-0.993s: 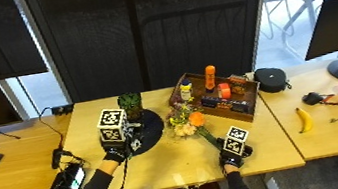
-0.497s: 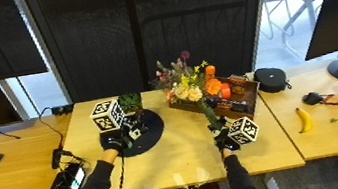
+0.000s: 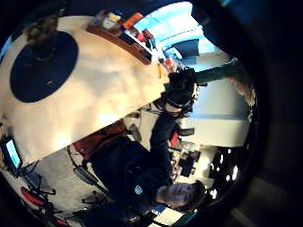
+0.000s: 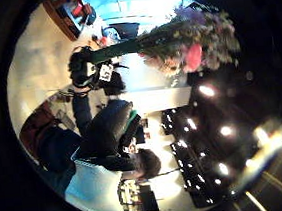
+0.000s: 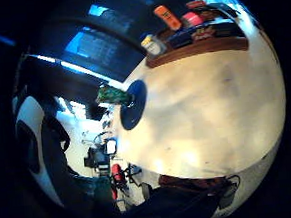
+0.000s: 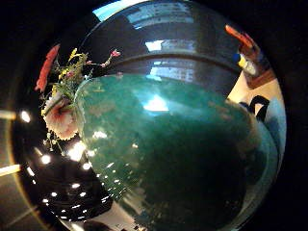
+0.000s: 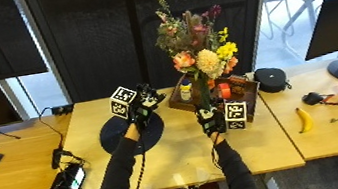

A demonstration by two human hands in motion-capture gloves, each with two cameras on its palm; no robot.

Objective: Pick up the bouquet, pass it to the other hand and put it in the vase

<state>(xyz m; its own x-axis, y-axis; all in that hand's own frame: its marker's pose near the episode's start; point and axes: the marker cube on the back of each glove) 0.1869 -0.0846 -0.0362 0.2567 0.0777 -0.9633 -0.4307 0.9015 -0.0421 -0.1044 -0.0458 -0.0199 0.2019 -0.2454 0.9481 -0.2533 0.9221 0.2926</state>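
My right hand (image 7: 212,120) grips the green stem bundle of the bouquet (image 7: 196,50) and holds it upright above the table, in front of the wooden tray. The stems (image 6: 183,159) fill the right thumb side view, with the blooms (image 6: 60,108) beyond. My left hand (image 7: 140,106) is raised over the round dark mat (image 7: 118,135), fingers spread, holding nothing, and it covers the vase in the outside view. The green vase (image 5: 113,95) stands on the mat (image 5: 134,112). From the left palm, the right hand (image 4: 83,67) shows holding the bouquet (image 4: 190,43).
A wooden tray (image 7: 245,97) with bottles and jars stands behind the bouquet. A black case (image 7: 271,79), a banana (image 7: 305,119) and orange items lie to the right. A device with cables (image 7: 67,180) sits at the table's left edge.
The right hand has raised the bouquet from lying on the table to upright and high. The left hand has lifted and turned over the mat.
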